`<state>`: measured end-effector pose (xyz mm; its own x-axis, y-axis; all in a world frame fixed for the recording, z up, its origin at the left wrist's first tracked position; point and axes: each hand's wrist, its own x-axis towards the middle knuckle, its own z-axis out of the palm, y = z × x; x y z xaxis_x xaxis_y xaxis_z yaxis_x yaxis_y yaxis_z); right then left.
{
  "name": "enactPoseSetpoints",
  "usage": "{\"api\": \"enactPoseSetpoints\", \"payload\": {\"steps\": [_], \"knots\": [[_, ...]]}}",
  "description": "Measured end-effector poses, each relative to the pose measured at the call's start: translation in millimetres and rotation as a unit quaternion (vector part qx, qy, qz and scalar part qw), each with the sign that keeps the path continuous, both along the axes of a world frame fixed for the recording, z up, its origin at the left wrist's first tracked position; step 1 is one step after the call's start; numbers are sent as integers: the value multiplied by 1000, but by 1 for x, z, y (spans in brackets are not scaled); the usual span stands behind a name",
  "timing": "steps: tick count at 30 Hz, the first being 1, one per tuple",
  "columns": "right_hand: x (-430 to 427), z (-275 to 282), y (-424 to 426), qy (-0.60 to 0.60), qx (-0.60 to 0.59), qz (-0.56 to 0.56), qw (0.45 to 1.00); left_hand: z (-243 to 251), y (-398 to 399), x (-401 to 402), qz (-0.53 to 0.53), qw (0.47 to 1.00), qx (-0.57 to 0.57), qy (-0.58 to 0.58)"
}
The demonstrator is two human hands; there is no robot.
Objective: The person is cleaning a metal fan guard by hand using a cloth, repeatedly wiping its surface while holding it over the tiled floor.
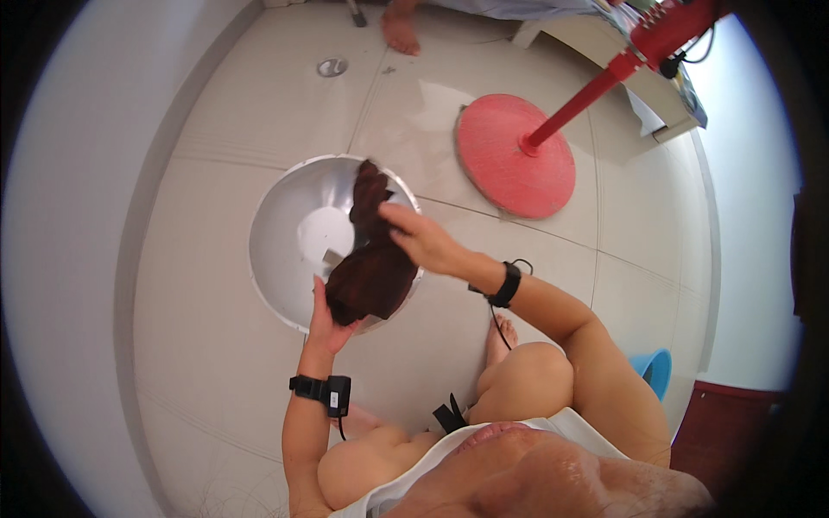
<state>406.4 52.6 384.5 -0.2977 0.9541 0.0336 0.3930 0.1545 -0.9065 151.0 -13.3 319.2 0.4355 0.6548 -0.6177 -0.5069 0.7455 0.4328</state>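
A dark brown cloth [372, 278], perhaps a garment, is held bunched over the right side of a wide metal basin [278, 259]. Its lower end rests in my left hand [329, 329], thumb on one side and fingers underneath. My right hand [421, 239] grips the cloth farther up, where it narrows. A small pale tag-like piece [331, 257] shows beside the cloth; whether it is attached cannot be made out. The basin stands on the tiled floor [214, 213], and its pale bottom is partly visible.
A red round base [505, 162] with a slanting red pole [576, 107] stands beyond my right hand. Another person's bare foot [400, 32] is near a floor drain [332, 67]. A blue bucket [659, 374] is behind my right arm; a wall [84, 194] runs along the left.
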Motion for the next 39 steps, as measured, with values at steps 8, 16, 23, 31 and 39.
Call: {"api": "enactPoseSetpoints", "payload": {"steps": [8, 16, 23, 31, 39], "knots": [[-10, 9, -40, -125, 182, 178, 959, 23, 6, 43, 1, 991, 80, -105], [-2, 4, -54, -199, 207, 212, 934, 19, 15, 51, 36, 996, 83, -10], [7, -27, -13, -1, 102, 145, 984, 25, 40, -2, 262, 893, 231, 283], [-17, -76, 25, -307, 60, 166, 935, 1, 82, -95, 150, 728, 340, 576], [-34, -92, 23, -345, 101, 151, 921, -8, 140, -80, 77, 676, 375, 630]]}}
